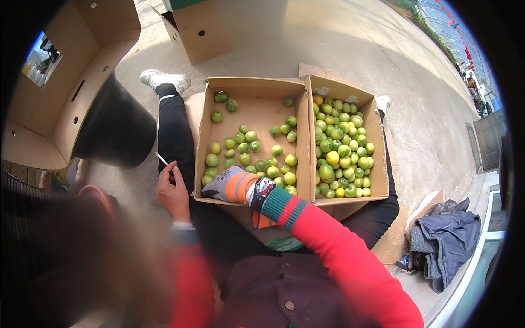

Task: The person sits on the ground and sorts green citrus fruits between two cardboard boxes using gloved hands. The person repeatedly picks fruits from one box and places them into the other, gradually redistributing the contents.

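My left hand [174,192] is bare and raised over my left thigh, its fingers pinched on a white cigarette [161,158]. A grey and orange knit glove covers my right hand [229,184], which reaches into the near left corner of a cardboard box [249,83]. Its fingers curl downward beside green tomatoes [211,159]; what they hold, if anything, is hidden. More tomatoes lie loosely over that box's bottom, mostly toward the near side. Right against it stands a second cardboard box [377,128], heaped with green and yellowish tomatoes [342,147].
Both boxes sit between my spread legs. An orange piece of fabric [262,220] and green plastic [284,244] lie before my lap. Left are a black bucket [117,126] and a large open carton [60,115]; another carton [229,27] stands ahead. Dark clothing [445,240] lies right.
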A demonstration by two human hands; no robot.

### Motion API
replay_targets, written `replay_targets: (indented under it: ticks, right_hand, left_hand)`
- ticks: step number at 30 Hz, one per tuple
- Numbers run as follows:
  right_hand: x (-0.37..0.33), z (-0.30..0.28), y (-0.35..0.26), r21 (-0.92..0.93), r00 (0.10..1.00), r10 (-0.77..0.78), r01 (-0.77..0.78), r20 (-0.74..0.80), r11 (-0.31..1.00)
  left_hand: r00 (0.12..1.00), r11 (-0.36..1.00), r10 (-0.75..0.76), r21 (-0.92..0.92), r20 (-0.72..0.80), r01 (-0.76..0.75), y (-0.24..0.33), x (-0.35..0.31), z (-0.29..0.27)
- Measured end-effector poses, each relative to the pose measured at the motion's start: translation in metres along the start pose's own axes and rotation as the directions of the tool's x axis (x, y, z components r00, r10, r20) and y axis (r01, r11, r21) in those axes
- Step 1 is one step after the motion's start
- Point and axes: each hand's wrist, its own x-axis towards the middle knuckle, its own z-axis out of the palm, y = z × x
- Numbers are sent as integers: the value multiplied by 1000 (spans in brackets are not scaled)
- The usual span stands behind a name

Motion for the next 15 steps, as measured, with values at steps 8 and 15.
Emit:
replay_targets:
  ticks: [8,15]
  right_hand:
    - [-1,15,0,79,987,70,-59,-142,995]
    - [-60,10,14,207,908,235,-170,-348,963]
  left_hand:
    - [995,995,102,11,-21,-102,-6,3,-2]
    - [995,998,-17,58,98,11,5,0,-1]
